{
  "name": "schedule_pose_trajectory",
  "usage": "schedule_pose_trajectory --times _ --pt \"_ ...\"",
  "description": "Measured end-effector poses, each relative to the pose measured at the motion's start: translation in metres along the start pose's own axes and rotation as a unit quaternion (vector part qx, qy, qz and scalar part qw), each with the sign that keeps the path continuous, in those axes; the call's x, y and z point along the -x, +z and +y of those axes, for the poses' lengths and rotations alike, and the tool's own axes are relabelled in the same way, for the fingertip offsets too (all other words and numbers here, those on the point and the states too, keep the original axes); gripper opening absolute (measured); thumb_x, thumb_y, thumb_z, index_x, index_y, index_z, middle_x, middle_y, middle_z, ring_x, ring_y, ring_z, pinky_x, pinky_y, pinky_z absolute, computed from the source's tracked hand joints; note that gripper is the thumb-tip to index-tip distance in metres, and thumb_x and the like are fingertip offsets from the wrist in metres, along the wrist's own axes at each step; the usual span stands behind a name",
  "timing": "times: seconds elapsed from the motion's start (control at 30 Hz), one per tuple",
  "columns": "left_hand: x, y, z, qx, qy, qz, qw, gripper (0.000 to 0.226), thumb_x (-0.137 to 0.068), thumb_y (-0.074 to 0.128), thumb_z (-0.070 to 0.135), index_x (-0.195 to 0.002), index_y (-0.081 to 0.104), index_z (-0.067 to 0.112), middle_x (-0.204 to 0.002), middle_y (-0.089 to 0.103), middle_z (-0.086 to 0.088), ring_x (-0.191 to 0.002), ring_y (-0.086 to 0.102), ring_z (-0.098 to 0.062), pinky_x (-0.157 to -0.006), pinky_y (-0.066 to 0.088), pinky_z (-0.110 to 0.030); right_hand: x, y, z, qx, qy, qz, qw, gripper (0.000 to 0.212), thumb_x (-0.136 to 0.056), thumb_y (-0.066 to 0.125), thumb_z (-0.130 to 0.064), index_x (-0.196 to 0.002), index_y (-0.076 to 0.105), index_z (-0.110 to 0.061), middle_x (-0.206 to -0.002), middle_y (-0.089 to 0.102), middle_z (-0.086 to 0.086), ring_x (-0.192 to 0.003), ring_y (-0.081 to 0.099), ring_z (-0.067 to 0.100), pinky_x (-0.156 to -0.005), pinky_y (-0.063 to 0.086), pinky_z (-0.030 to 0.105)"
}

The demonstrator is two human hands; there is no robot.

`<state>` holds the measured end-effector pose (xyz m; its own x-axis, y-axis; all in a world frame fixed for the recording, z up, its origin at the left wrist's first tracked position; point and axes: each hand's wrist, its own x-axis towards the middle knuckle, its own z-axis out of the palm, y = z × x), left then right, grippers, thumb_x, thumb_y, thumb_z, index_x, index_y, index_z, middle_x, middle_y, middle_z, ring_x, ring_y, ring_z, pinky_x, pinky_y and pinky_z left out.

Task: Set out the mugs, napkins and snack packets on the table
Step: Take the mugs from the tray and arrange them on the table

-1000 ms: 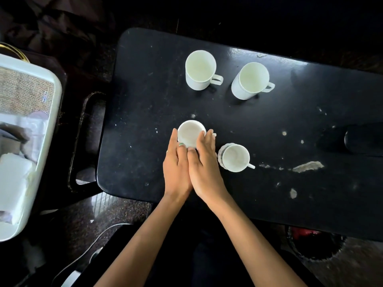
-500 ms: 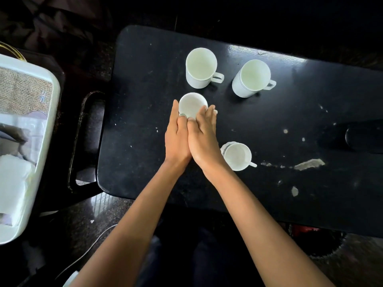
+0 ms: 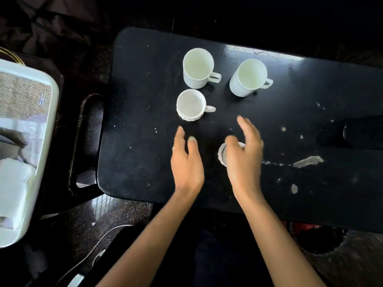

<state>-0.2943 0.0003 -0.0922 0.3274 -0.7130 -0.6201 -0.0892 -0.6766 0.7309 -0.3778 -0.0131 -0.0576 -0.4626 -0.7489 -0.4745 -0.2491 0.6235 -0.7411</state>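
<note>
Two tall white mugs stand at the back of the black table (image 3: 145, 152), one on the left (image 3: 198, 68) and one on the right (image 3: 249, 77). A small fluted white cup (image 3: 191, 105) sits upright just in front of the left mug, handle to the right, with no hand on it. My left hand (image 3: 186, 162) hovers open below that cup. My right hand (image 3: 244, 158) is open, blurred, above a second small white cup (image 3: 222, 152), which it mostly hides. Whether the fingers touch that cup I cannot tell.
A white plastic bin (image 3: 49, 121) holding white napkins and burlap stands at the left, off the table. A dark chair frame (image 3: 83, 141) lies between bin and table. A dark cylinder (image 3: 362, 133) rests at the table's right edge. White scuffs mark the tabletop.
Both hands pushed the small fluted cup away toward the left tall mug, then let go and drew back. The right hand moved over the second small cup.
</note>
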Motion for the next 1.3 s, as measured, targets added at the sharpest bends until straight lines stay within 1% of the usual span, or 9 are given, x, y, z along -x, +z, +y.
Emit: schedule_pose_trajectory --times 0.17,0.33,0.47,0.67,0.77,0.9,1.13,1.2,1.3 --pt "0.046 0.019 -0.03 -0.012 -0.023 -0.092 0.995 0.049 -0.1 0.042 0.02 -0.147 0.033 0.026 -0.15 0.038 0.009 -0.132 0.033 0.005 -0.113 0.025 -0.021 0.026 -0.031 0.047 0.059 0.065 0.051 0.995 0.058 -0.088 0.047 -0.002 -0.143 0.038 -0.02 -0.156 0.023 -0.003 -0.144 0.014 0.012 -0.117 0.017 0.049" --pt "0.057 0.033 -0.033 -0.037 -0.032 -0.136 0.99 0.054 -0.1 0.039 0.017 -0.15 0.024 0.029 -0.154 0.031 0.014 -0.137 0.026 0.006 -0.112 0.021 -0.016 0.036 -0.026 0.068 -0.001 0.118 -0.043 0.992 0.065 -0.093 0.039 -0.004 -0.149 0.015 -0.025 -0.16 0.004 -0.008 -0.142 0.003 -0.002 -0.114 0.006 0.02" --pt "0.05 0.04 -0.027 -0.027 -0.041 -0.14 0.989 0.054 -0.1 0.037 0.015 -0.149 0.025 0.03 -0.149 0.04 0.014 -0.13 0.037 0.005 -0.104 0.028 -0.01 0.024 -0.023 0.068 -0.023 0.123 -0.07 0.99 0.064 -0.096 0.036 -0.007 -0.15 0.007 -0.025 -0.159 -0.003 -0.01 -0.13 -0.002 -0.013 -0.108 0.005 0.015" --pt "0.039 0.052 -0.018 -0.019 -0.028 -0.142 0.989 0.052 -0.098 0.037 0.014 -0.147 0.032 0.032 -0.131 0.055 0.021 -0.113 0.052 0.006 -0.091 0.037 -0.008 0.002 -0.023 0.064 -0.004 0.098 -0.074 0.992 0.064 -0.096 0.036 -0.011 -0.15 0.006 -0.023 -0.159 -0.005 -0.008 -0.137 -0.003 -0.005 -0.114 0.006 0.022" --pt "0.03 0.057 -0.012 -0.009 -0.018 -0.144 0.989 0.052 -0.098 0.037 0.013 -0.146 0.034 0.03 -0.109 0.049 0.04 -0.099 0.048 0.024 -0.082 0.034 0.003 -0.007 -0.022 0.06 -0.009 0.105 -0.067 0.992 0.063 -0.096 0.036 -0.017 -0.15 0.006 -0.028 -0.158 -0.003 -0.011 -0.145 0.004 0.011 -0.119 0.015 0.036" --pt "0.017 0.065 -0.003 0.007 -0.018 -0.154 0.988 0.054 -0.098 0.037 0.012 -0.149 0.03 0.027 -0.103 0.046 0.04 -0.087 0.046 0.032 -0.072 0.033 0.008 -0.02 -0.019 0.052 -0.037 0.105 -0.055 0.992 0.059 -0.096 0.034 -0.026 -0.15 0.01 -0.028 -0.158 -0.001 -0.01 -0.145 0.01 0.015 -0.117 0.021 0.044" --pt "-0.003 0.079 0.015 0.026 -0.004 -0.164 0.986 0.058 -0.097 0.036 0.009 -0.151 0.022 0.026 -0.143 0.047 0.01 -0.122 0.049 -0.003 -0.098 0.037 -0.013 -0.046 -0.016 0.037 -0.035 0.093 -0.051 0.994 0.061 -0.096 0.035 -0.026 -0.15 0.006 -0.029 -0.158 -0.001 -0.008 -0.145 0.011 0.017 -0.117 0.02 0.047" --pt "-0.007 0.082 0.019 0.033 0.001 -0.165 0.986 0.058 -0.097 0.035 0.009 -0.152 0.021 0.025 -0.147 0.045 0.007 -0.129 0.045 -0.008 -0.106 0.035 -0.023 -0.051 -0.016 0.034 -0.023 0.086 -0.05 0.995 0.062 -0.096 0.036 -0.022 -0.15 0.005 -0.029 -0.158 -0.002 -0.007 -0.145 0.01 0.017 -0.118 0.018 0.047" --pt "-0.011 0.085 0.02 0.032 0.004 -0.159 0.987 0.059 -0.097 0.036 0.01 -0.152 0.022 0.025 -0.138 0.05 0.011 -0.123 0.049 -0.009 -0.1 0.038 -0.02 -0.054 -0.015 0.032 -0.021 0.082 -0.045 0.995 0.062 -0.096 0.037 -0.022 -0.15 0.007 -0.028 -0.158 0.0 -0.005 -0.144 0.013 0.017 -0.117 0.019 0.046"
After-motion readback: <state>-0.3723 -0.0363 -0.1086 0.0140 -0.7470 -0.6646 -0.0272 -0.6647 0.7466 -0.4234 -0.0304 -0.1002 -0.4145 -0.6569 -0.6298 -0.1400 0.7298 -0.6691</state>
